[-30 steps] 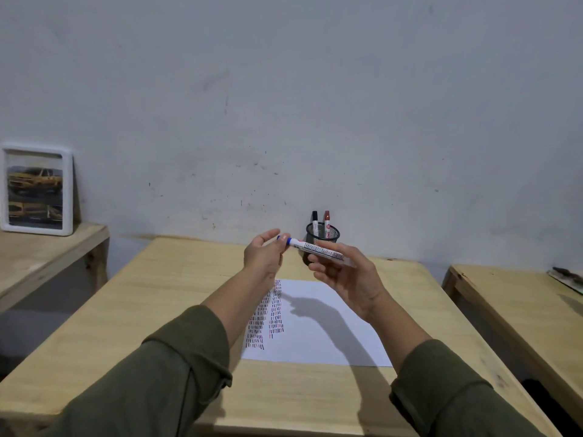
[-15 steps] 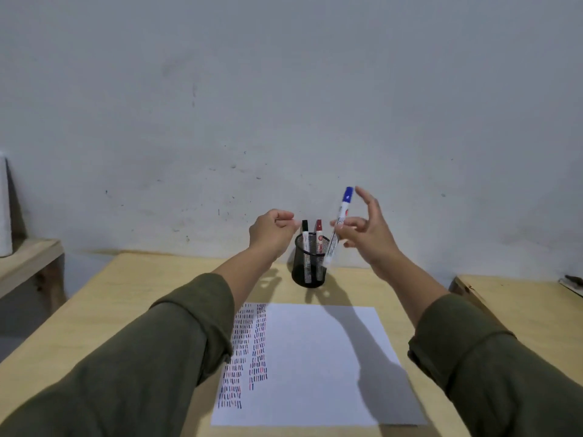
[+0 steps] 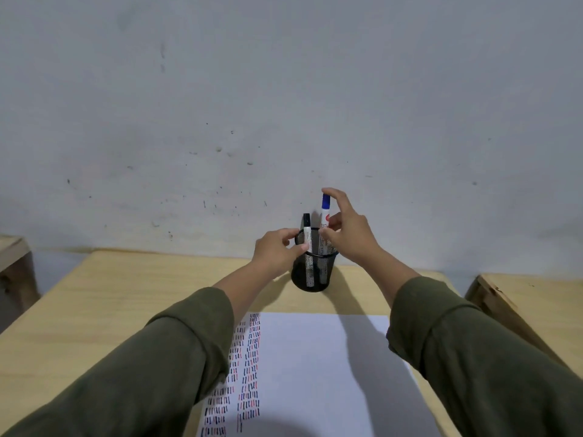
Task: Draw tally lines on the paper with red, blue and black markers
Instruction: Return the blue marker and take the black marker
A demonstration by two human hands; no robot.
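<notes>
Pinching the blue marker (image 3: 325,216) mid-barrel, the right hand (image 3: 350,238) holds it upright in the mesh cup (image 3: 312,272) at frame center; the left hand (image 3: 277,250) pinches the black marker (image 3: 307,230). Light, stiff, probably slick: grip mid-barrel. Paper (image 3: 315,373) lies below.

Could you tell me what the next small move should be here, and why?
Probably the right hand should let go of the blue marker. The marker stands upright, cap up, with its lower end already inside the mesh cup, and the left hand is at the cup's rim by the black marker, seemingly ready to take it. The paper already carries tally rows.
</notes>
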